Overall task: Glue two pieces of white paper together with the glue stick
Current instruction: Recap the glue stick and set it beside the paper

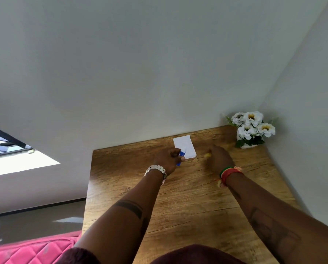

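Observation:
White paper (185,145) lies near the far edge of the wooden table (188,206); whether it is one sheet or two stacked I cannot tell. My left hand (168,160) grips a blue glue stick (180,156) just at the paper's left front corner. My right hand (219,159) is to the right of the paper, blurred, with a small yellow object (208,155) at its fingertips, possibly the cap. A watch sits on my left wrist and a coloured band on my right.
A white pot of white flowers (251,128) stands in the far right corner against the walls. A pink quilted surface (31,250) lies left of the table, below a window (10,151).

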The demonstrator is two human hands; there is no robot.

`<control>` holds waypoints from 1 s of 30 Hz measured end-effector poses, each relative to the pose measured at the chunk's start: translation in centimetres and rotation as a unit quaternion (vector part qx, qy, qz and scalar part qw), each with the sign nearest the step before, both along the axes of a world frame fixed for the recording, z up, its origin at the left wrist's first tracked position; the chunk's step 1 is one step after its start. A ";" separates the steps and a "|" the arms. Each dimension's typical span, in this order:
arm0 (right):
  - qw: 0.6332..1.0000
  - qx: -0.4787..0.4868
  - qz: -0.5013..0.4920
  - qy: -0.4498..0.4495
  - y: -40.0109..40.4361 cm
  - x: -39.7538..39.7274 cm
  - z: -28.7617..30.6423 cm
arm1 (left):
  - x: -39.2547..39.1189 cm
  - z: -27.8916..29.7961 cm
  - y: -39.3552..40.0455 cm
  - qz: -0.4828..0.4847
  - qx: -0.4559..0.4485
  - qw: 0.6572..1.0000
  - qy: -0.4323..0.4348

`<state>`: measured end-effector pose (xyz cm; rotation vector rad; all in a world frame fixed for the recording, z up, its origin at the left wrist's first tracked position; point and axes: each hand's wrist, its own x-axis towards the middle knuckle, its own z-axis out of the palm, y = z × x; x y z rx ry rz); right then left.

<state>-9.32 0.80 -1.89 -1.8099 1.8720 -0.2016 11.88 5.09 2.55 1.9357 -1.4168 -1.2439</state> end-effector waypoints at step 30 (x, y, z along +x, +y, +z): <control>0.960 -0.019 0.080 -0.269 3.3 6.0 7.4 | 0.8 2.5 2.9 0.030 -0.044 0.999 -0.001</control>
